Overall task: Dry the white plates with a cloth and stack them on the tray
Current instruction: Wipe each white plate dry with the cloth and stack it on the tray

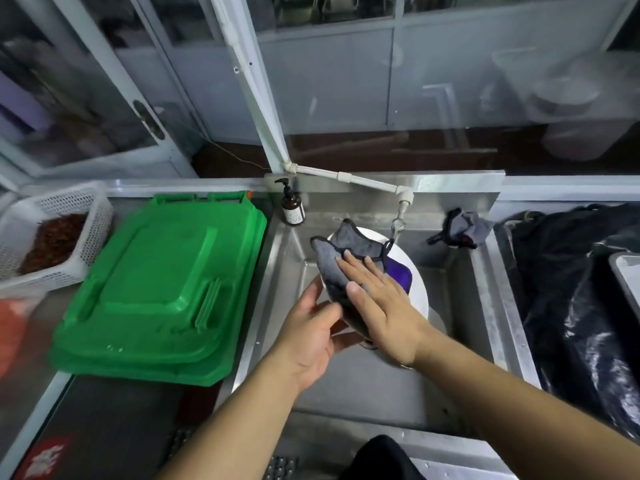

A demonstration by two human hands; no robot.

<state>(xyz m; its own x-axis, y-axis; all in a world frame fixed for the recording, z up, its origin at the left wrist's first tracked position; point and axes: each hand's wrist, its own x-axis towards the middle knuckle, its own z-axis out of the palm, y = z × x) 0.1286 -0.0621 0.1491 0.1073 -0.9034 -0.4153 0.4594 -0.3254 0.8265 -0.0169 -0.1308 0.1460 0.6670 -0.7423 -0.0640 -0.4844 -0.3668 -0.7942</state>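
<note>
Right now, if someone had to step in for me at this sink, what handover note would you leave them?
Left hand: grips the near left edge of the white plate, holding it tilted above the sink.
Right hand: flat, fingers straight, pressing the grey cloth against the plate's face.
Done: drying of this plate is under way; no dried stack is in view.
Left: finish wiping this plate, set it on the tray, then do the others. A grey tray corner shows at the right edge; I cannot tell if that is the one meant.
A second cloth lies on the sink's back ledge.
</note>
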